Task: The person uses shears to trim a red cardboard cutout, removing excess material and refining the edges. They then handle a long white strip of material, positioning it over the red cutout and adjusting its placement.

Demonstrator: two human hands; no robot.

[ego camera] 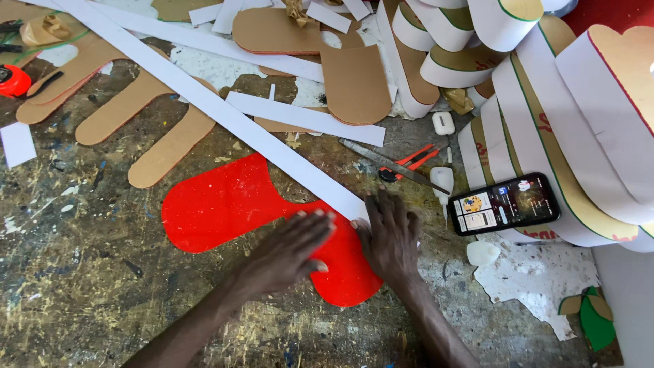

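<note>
I see my left hand [289, 249] and right hand [390, 235] pressed flat, fingers open, on the red cutout [231, 204] on the worktable [75, 286]; a long white strip [225, 112] crosses it, with scissors [402, 163] and a phone [504, 203] close by.

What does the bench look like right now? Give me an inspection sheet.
Surface: worn workbench, paint-stained and scratched.
Job's things: red cut-out shape lying flat; long white strip running diagonally, its end over the red shape.
Clutter: brown cardboard cut-outs, more white strips, scissors with orange handles, phone with lit screen, small white case, curved white-edged forms stacked at right.
Grips: left hand pressed flat on the red shape; right hand flat at the strip's end; neither holds anything.
Cables: nothing seen.
Surroundings: red tape measure at the left edge; green and brown cut-out at lower right.
</note>
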